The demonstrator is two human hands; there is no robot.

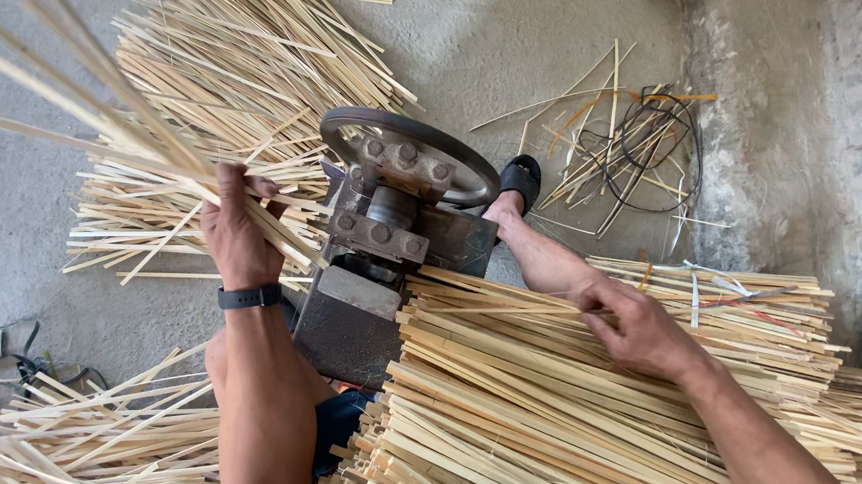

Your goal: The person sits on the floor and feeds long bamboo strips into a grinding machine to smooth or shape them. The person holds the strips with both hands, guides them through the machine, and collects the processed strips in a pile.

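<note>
Bamboo strips [93, 103] gripped in closed left hand [236, 229] | right hand [641, 329] curled on stacked slats [521, 406] | lift one slat cleanly, feeding straight into splitter machine [391, 244]

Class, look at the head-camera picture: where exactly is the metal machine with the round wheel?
The metal machine sits on the floor at the centre, between the left hand gripping thin strips and the big strip stack under the right hand.

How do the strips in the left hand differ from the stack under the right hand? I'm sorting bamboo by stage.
The strips in the left hand are thin, fanned out loosely and lifted off the floor. The stack under the right hand holds thicker, squarer sticks, laid parallel and resting flat. Both are pale yellow bamboo.
</note>
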